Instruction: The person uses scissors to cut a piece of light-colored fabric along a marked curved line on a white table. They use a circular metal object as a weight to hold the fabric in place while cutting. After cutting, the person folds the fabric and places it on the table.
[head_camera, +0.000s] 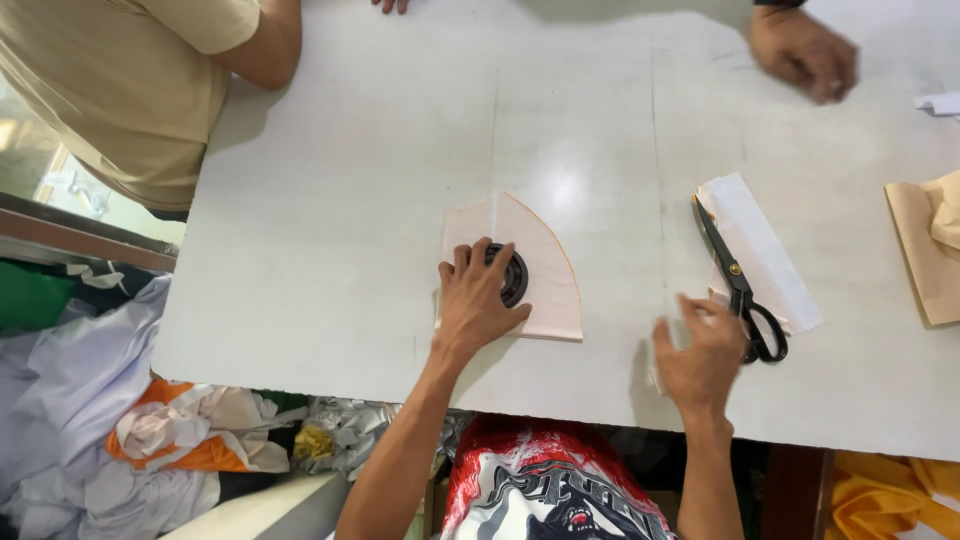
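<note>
Nearby, black scissors (738, 283) beside right hand (702, 358), fingers spread; left hand (474, 298) splayed on weight (513, 276).

Your left hand (473, 300) is pressing a round black weight (512, 276) onto a pale pink fan-shaped paper piece (545, 270) that is lying flat on the white table (330, 220). Your right hand (702, 352) is resting with its fingers spread, just beside the black scissors (738, 283), which are lying shut on a white paper strip (765, 255).

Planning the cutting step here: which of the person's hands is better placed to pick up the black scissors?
Right hand: it lies beside the scissors handles. The left hand is pressing the round weight on the pattern piece.
</note>
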